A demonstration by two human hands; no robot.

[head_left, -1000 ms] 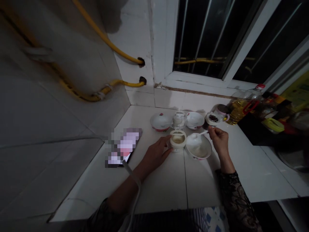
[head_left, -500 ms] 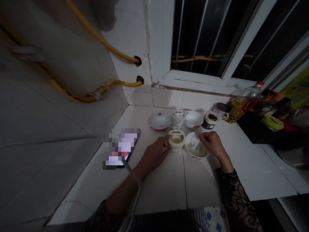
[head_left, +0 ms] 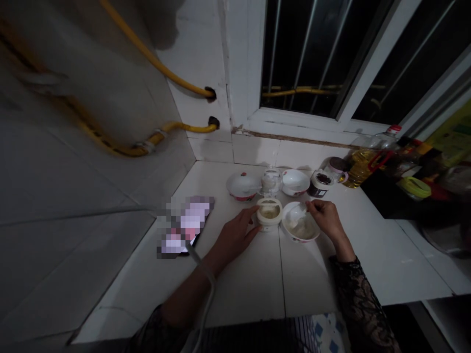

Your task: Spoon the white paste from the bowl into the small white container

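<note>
My left hand (head_left: pixel 235 235) is curled around the left side of a small cream jar (head_left: pixel 269 214) with its lid flipped up behind it. My right hand (head_left: pixel 326 219) pinches the handle of a small white spoon (head_left: pixel 299 214), whose bowl lies inside a white bowl (head_left: pixel 300 228) just right of the jar. The bowl holds a pale, whitish food. Both stand on a white tiled counter (head_left: pixel 257 279).
Behind the jar stand a lidded bowl (head_left: pixel 243 186), an empty bowl (head_left: pixel 295 182) and a dark jar (head_left: pixel 319 183). An oil bottle (head_left: pixel 368 162) and other bottles crowd the right by a black stove. A phone (head_left: pixel 186 226) with a cable lies left. Window and yellow pipes behind.
My right hand came down from above the dark jar and brought the spoon into the bowl. My left hand stayed on the cream jar.
</note>
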